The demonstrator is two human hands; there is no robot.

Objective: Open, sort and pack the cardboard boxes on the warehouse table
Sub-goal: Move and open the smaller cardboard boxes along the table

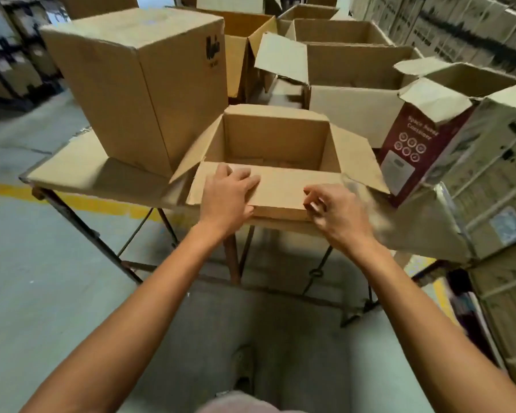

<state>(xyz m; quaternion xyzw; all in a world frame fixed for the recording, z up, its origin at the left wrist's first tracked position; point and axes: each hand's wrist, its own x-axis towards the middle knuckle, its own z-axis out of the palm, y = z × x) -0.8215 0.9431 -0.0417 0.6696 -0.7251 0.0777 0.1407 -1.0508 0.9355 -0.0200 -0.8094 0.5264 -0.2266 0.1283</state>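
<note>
A small open cardboard box [276,135] stands at the near edge of the table [81,171], its side flaps spread outward. Its near flap [283,186] is folded towards me and lies almost flat. My left hand [227,201] rests on the flap's left part, fingers laid fairly straight on top and thumb at the front edge. My right hand [337,216] is blurred at the flap's near right corner, and its curled fingers pinch the edge. I see little inside the box beyond its brown bottom.
A tall closed carton [149,84] stands just left of the open box. A maroon printed carton [405,150] with raised flaps leans on the right. Several open cartons [352,105] fill the table behind. Stacked cartons [489,180] line the right side.
</note>
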